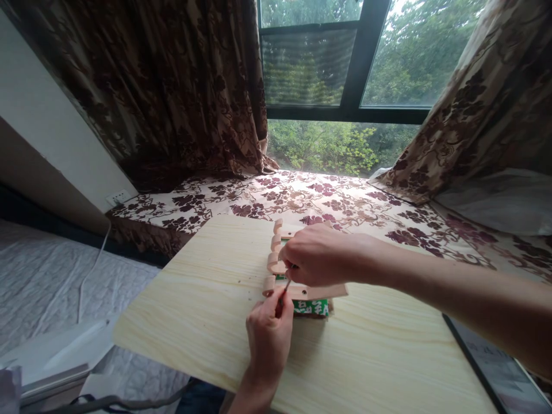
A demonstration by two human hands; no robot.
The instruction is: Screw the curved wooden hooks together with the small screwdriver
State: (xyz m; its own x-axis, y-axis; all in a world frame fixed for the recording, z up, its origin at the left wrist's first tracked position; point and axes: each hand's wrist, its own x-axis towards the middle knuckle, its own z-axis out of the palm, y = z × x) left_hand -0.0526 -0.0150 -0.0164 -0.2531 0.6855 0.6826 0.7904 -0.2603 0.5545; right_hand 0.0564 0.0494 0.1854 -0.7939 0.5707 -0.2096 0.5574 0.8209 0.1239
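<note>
Light wooden strips with curled left ends [269,285] lie across a green box with white characters [311,309] on the table. A dark round hole shows in the nearest strip. My left hand [269,328] is closed at the near curled end, thumb and finger pinching the lower end of a thin slender rod [287,283]. Over the strips, my right hand [317,256] is closed, its fingertips pressed together at the rod's upper end. What sits inside the right fist is hidden, and the rod is too small to name. The right hand covers much of the strips.
The wood-grain table [194,299] has rounded corners and a few small dark specks left of the strips. A dark-framed flat panel [495,362] is at the right edge. Beyond lie a floral-covered window ledge [323,192] and curtains [207,86]. A quilted bed [52,276] is at left.
</note>
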